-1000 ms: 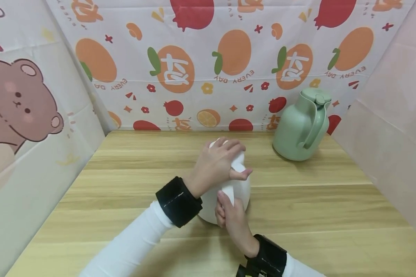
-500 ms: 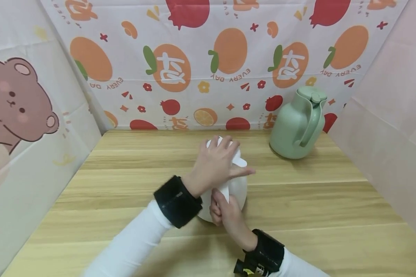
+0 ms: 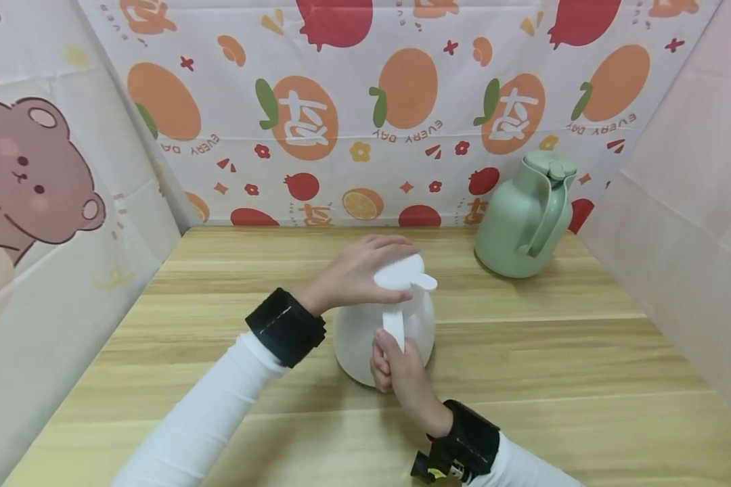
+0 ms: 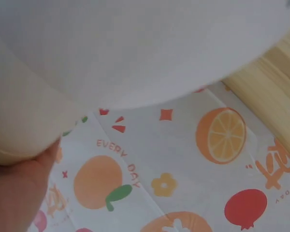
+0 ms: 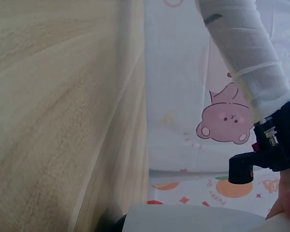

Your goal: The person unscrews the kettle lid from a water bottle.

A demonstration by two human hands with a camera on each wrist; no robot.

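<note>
A white insulated jug (image 3: 355,345) stands upright on the wooden table in the head view. My left hand (image 3: 359,272) grips its white lid (image 3: 400,270) from the left, thumb on the near side and fingers over the far side. A rounded tab (image 3: 425,282) sticks out to the right of the lid. Below, my right hand (image 3: 402,373) holds the jug's handle (image 3: 393,325), fingers curled round it. In the left wrist view a large blurred white surface (image 4: 145,53) fills the top. The right wrist view catches only the jug's lower side (image 5: 188,220).
A green insulated jug (image 3: 514,233) with its lid on stands at the back right of the table (image 3: 554,379). Behind is a fruit-print cloth (image 3: 353,88). A bear-print cloth (image 3: 49,291) hangs on the left, a pale one (image 3: 688,223) on the right.
My left hand has gone from lying spread over the jug's top to gripping the lid from its left side, its wrist shifting left. The right hand keeps holding the handle.
</note>
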